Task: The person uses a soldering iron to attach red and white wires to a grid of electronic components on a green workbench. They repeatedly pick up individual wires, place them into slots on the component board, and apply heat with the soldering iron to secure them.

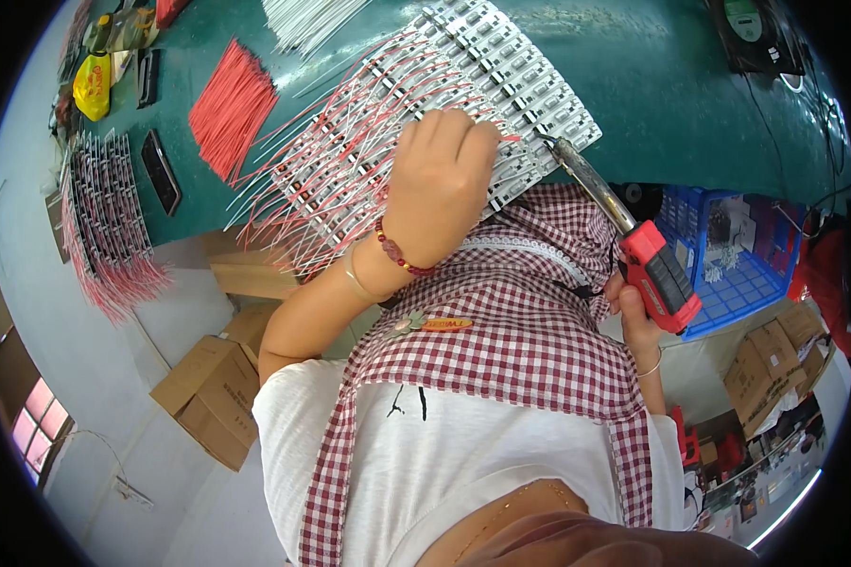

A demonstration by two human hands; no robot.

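- A yellow package [93,87] sits near the far left of the green table [657,94].
- Below it, at the table's left edge, lies a wired module array [109,189], its red and white leads trailing past the edge.
- A black smartphone [162,172] lies just beside that array.
- Next comes a bundle of cut red wires [233,109], laid side by side.
- Farther back, a bundle of white wires [309,21] reaches the upper rim of the view.
- The left hand [444,175] rests over the large panel of grey modules [468,80], fingers curled down; a short red wire end shows beside them, but I cannot tell whether they pinch it.
- This panel lies slantwise at the table's front, many red and white wires fanning out leftward.
- A soldering iron [645,255] points up and left, its tip at the panel's right part.
- The right hand [639,319] is closed around the iron's red-and-black handle.
- Beyond, below table level, stands a blue plastic crate [742,295].
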